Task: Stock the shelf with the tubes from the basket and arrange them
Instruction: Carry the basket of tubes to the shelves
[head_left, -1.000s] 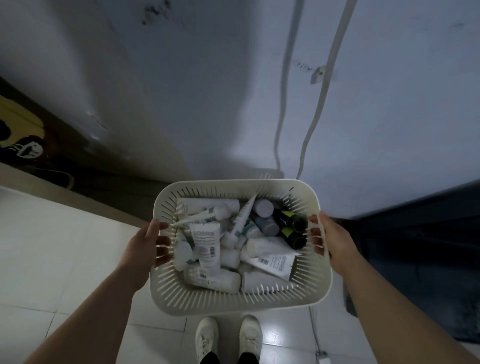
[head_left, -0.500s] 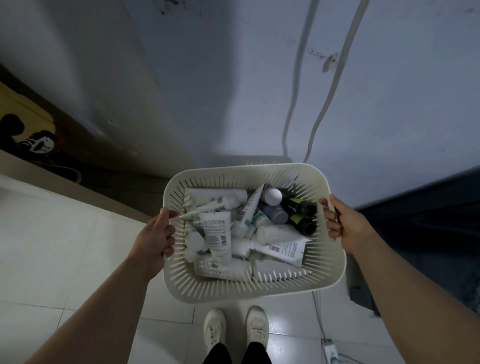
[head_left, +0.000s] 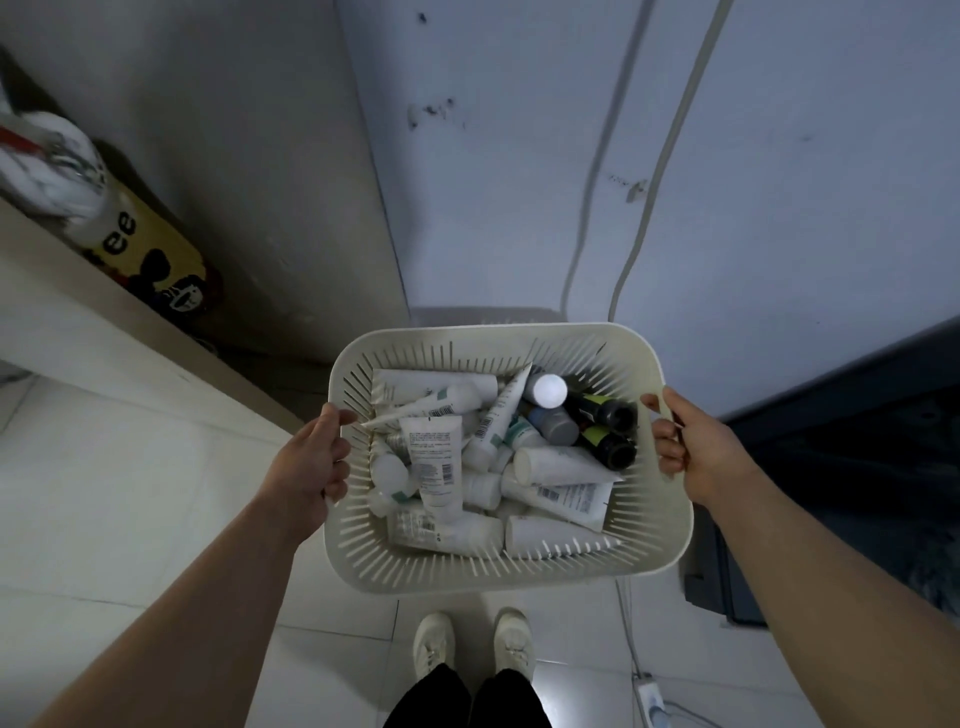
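Down by the person's shoes (head_left: 470, 649) the tiled floor (head_left: 130, 493) has no tubes set out on it. Above them the basket (head_left: 509, 582) is held clear of the floor between both hands. The left hand (head_left: 311, 457) grips the left rim, fingers (head_left: 340, 418) curled over its edge, and the right hand (head_left: 696, 447) grips the right rim the same way.

Inside, the tubes (head_left: 434, 457) lie heaped and crisscrossed, mostly white, with two dark bottles (head_left: 608, 421) towards the far right corner. By my reckoning the job has barely begun. The basket looks full, no tube is in a hand, and all the stocking and arranging is left to do. How many tubes sit under the top layer is hidden.

Beyond is a bare wall (head_left: 519, 156) with two cables (head_left: 660, 156) running down it. I can't pick out the shelf. The pale ledge (head_left: 104, 332) at the left, with a yellow bag (head_left: 156, 249) behind it, might be part of one, but the frame cuts it off. The dark shape (head_left: 857, 441) at the right is too dim to name.
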